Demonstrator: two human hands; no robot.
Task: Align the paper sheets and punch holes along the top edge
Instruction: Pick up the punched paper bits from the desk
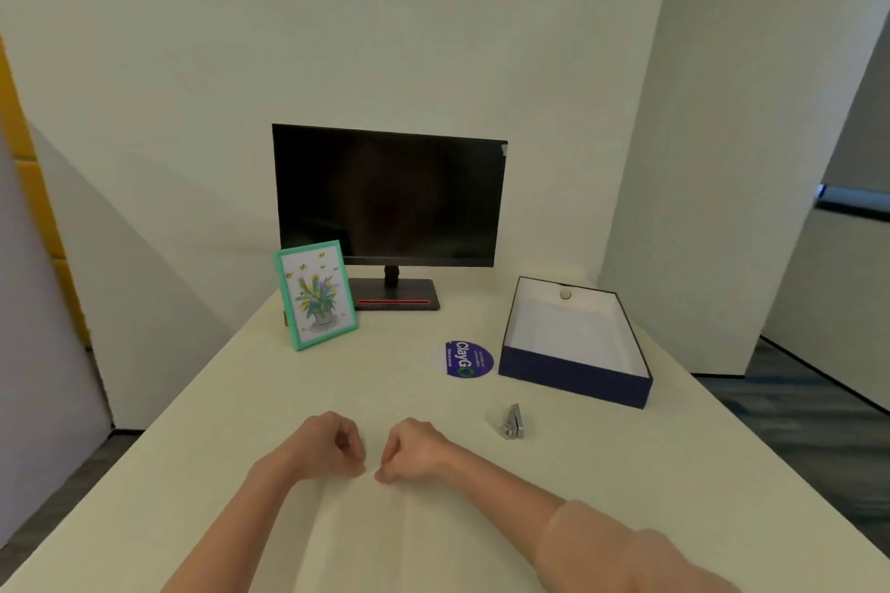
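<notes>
A: Ur grip rn?
B: Both closed. My left hand [332,445] & right hand [416,450] sit just beside each other, knuckles up. Thumb & fingertips of each pinch the top edge of the paper sheets [409,534], tips nearly meeting in the middle.
A: Where's the paper exactly?
B: Flat on the table [241,400] right in front of me, running from my fingertips back between my forearms. Approx same colour as the tabletop, so edges are faint. Can't tell how many sheets.
A: Punch?
B: Small metal hole punch [513,422] sits to the right of my right hand, apart from it, untouched. Behind it is 1 open navy box [573,380], white inside. Round purple sticker [464,359] is just left of the box. Further back, a green picture frame [315,296] w/ flowers stands at the lower left corner of 1 dark monitor [387,195].
</notes>
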